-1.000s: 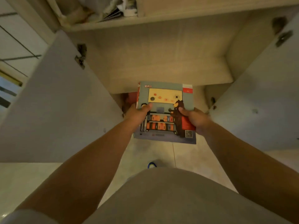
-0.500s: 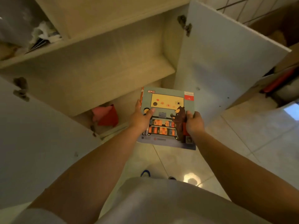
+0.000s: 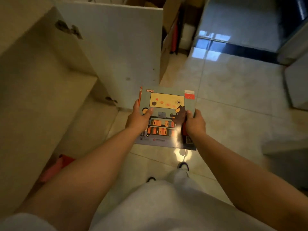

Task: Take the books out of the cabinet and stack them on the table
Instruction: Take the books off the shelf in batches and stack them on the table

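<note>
- The book (image 3: 166, 114), a thin grey-blue picture book with a yellow panel, a dark bear figure and orange shapes on shelves on its cover, was held flat in the air above the tiled floor (image 3: 233, 90), cover facing up, in front of the person's body and just clear of the cabinet.
- The left hand (image 3: 137, 120) gripped the book's left edge, thumb lying on the cover beside a small drawn figure and fingers curled along the red spine side.
- The right hand (image 3: 195, 123) gripped the right edge, thumb pressed on the cover next to the bear, the remaining fingers hidden beneath the book.
- Both bare forearms reached forward from the lower corners of the view, over a light grey garment (image 3: 166, 205) that filled the bottom centre.
- Two dark shoe tips (image 3: 183, 165) showed on the floor below the book, with a bright glare spot on the tile between them and the book's near edge.
- The white cabinet door (image 3: 120, 52) stood open just behind and to the left of the book, with hinges visible at its inner edge.
- The pale wood cabinet (image 3: 33, 80) filled the left side; a red object (image 3: 55, 167) lay low in it, too blurred to identify.
- Cardboard boxes (image 3: 170, 39) stood beyond the door, and a dark strip crossed the glossy floor further back.
</note>
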